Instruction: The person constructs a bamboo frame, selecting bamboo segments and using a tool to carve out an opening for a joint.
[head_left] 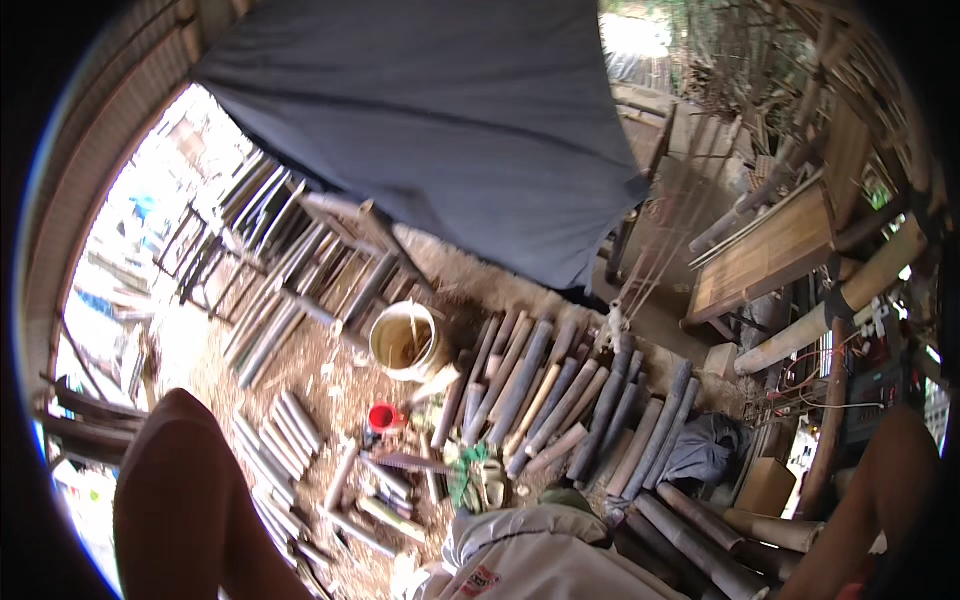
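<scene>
Both of my hands are outside the picture. My left arm (175,490) shows bent on the left, with its elbow up. On the right my other arm (870,490) is bent in the same way. Between them is the front of my pale shirt (560,555). Below me on the ground lie rows of cut bamboo lengths (530,380), grey and brown. A white bucket (432,362) stands beyond them, with a small red container (382,417) closer in. Green strips (467,475) lie beside the bamboo.
A large dark cloth (430,130) hangs across the far side. To the right stand a wooden board (770,255) and thick poles (790,340). Long poles (270,320) are stacked on the left. A dark crumpled cloth (705,447) lies near the right-hand pieces.
</scene>
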